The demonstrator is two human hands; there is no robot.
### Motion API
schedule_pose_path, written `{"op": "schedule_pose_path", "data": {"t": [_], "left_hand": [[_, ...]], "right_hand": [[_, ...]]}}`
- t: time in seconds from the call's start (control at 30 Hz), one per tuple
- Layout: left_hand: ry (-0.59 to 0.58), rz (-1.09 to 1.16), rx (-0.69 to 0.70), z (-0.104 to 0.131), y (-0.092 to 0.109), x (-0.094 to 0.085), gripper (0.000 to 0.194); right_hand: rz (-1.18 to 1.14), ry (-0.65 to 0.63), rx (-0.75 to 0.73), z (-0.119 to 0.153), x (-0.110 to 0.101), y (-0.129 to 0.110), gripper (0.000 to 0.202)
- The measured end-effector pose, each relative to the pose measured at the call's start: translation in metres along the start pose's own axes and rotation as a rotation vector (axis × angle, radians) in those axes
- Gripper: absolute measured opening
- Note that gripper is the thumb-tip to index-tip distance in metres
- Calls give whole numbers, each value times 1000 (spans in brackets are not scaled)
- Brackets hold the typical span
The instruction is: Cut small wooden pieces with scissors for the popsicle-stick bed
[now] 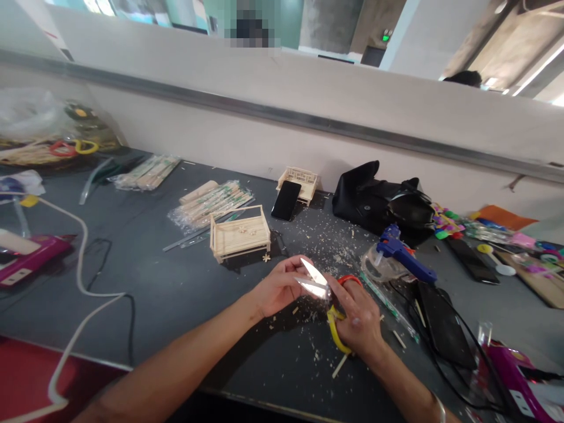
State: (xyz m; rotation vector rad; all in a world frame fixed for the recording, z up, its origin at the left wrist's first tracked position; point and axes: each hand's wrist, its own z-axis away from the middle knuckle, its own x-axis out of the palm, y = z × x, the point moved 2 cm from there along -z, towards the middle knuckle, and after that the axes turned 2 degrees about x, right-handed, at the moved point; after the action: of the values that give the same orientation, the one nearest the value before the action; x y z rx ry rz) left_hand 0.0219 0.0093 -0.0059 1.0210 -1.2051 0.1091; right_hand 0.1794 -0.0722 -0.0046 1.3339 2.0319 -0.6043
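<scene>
The scissors (325,291), blades parted, are held above the dark table (176,329) in the right hand (362,317), its fingers in the red and yellow handles, while the left hand (279,288) has its fingertips at the blades, and whether they pinch anything small cannot be told. Wood scraps (340,365) lie scattered below and around, with a small wooden bed (240,236) just beyond the left hand and a blue glue gun (405,254) beyond the right. Farther back, a phone (286,200) leans against a little wooden bench (308,183), near a black bag (361,197) by the wall.
</scene>
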Motion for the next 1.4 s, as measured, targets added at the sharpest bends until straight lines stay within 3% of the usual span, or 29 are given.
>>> {"op": "schedule_pose_path", "data": {"t": [0.13,0.43,1.4], "left_hand": [[-11,-10,4,0,0,-1,17],[24,-38,-26,0,0,-1,21],[-25,-15,-54,-1,-3,-7,24]], "right_hand": [[-4,-2,-12,0,0,0,48],[11,-10,-13,1,1,-1,61],[23,19,-41,3,-1,-3,56]]}}
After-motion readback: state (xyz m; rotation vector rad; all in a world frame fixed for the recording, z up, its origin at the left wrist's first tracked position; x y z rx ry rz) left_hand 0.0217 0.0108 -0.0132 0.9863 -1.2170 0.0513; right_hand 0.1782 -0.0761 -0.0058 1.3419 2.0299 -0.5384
